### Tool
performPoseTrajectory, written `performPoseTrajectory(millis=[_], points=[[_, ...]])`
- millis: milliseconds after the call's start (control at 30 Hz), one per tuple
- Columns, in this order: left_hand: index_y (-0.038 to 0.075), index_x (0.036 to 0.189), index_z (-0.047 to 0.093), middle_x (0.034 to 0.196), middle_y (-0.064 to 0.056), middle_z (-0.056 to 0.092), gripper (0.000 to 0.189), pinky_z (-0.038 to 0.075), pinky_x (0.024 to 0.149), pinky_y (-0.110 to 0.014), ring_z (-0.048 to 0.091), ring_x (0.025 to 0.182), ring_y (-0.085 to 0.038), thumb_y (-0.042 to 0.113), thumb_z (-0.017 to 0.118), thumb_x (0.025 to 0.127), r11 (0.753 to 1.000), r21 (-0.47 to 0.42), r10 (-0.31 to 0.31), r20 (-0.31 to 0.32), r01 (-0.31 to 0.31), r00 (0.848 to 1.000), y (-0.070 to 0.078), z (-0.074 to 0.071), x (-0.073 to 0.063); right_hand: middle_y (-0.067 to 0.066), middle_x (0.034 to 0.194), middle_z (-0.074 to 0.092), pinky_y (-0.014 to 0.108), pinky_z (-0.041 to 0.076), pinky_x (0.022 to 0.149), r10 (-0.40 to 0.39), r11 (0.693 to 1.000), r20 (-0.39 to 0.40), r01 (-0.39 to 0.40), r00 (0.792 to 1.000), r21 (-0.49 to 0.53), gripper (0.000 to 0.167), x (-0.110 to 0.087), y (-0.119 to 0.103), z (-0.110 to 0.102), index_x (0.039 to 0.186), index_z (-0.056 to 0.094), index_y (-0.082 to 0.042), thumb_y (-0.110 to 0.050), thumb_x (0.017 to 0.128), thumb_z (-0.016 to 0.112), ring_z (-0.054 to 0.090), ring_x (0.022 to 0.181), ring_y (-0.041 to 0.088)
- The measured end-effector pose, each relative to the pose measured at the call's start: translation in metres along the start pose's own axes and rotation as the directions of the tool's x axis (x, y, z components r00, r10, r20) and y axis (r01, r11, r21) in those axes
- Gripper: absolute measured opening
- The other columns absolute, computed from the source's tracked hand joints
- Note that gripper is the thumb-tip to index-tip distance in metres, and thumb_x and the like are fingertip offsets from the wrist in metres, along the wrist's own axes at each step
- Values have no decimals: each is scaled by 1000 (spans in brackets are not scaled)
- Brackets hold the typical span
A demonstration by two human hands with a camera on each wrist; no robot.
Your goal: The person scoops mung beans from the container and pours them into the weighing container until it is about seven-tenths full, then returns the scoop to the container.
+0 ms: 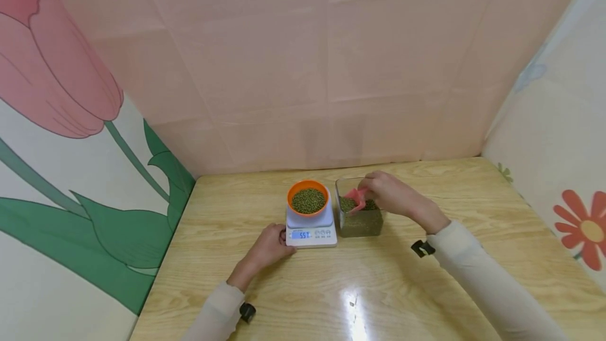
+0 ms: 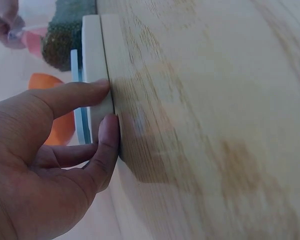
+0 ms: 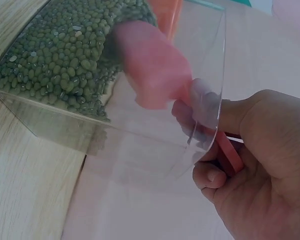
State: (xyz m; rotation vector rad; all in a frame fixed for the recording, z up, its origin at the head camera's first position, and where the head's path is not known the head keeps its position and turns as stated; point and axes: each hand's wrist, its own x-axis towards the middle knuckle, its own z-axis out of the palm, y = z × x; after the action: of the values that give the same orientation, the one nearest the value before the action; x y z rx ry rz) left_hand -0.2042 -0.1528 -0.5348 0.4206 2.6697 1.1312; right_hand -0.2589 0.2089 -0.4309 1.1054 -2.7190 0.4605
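Observation:
My right hand [image 1: 390, 193] grips the handle of a pink scoop [image 3: 152, 65]. The scoop's head is down in a clear plastic container [image 1: 362, 225], touching the green mung beans [image 3: 65, 60] there. To the left stands a white digital kitchen scale [image 1: 310, 238], its display reading about 557. On its platform sits an orange bowl [image 1: 307, 183] with mung beans in it. My left hand [image 1: 270, 246] holds the scale's front left corner, thumb on the front edge and fingers curled at the side. In the left wrist view those fingertips [image 2: 110, 131] touch the scale's edge.
Everything stands on a wood-grain table [image 1: 236, 199]. A pink sheet [image 1: 326, 67] hangs behind it. Flower-printed panels rise on both sides, with a tulip [image 1: 71, 62] on the left and a red flower [image 1: 584, 228] on the right.

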Motion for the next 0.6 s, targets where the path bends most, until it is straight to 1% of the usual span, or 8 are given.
performPoseTrajectory(millis=[267, 400, 600], points=[[-4, 119, 70, 95, -8, 59, 41, 45, 66, -23, 52, 87, -18, 11, 88, 85, 1000, 0, 2, 3, -2, 1000, -1, 0, 0, 15, 108, 74, 52, 58, 91, 68, 995, -3, -68, 998, 71, 15, -3, 1, -4, 111, 77, 2, 3, 98, 69, 71, 104, 35], [-3, 118, 71, 94, -9, 59, 39, 45, 66, -23, 52, 87, -18, 11, 88, 85, 1000, -3, 6, 4, -6, 1000, -1, 0, 0, 17, 112, 75, 54, 57, 94, 84, 992, -8, -82, 996, 93, 16, -5, 4, -3, 113, 76, 2, 2, 98, 71, 70, 108, 38], [-3, 119, 71, 95, -9, 59, 41, 45, 66, -22, 52, 87, -17, 11, 88, 85, 1000, -7, 10, 0, -10, 1000, -2, 0, 0, 17, 114, 74, 54, 57, 95, 105, 988, -3, -104, 994, 112, 17, -7, 6, -3, 116, 76, 1, -2, 101, 70, 70, 110, 38]])
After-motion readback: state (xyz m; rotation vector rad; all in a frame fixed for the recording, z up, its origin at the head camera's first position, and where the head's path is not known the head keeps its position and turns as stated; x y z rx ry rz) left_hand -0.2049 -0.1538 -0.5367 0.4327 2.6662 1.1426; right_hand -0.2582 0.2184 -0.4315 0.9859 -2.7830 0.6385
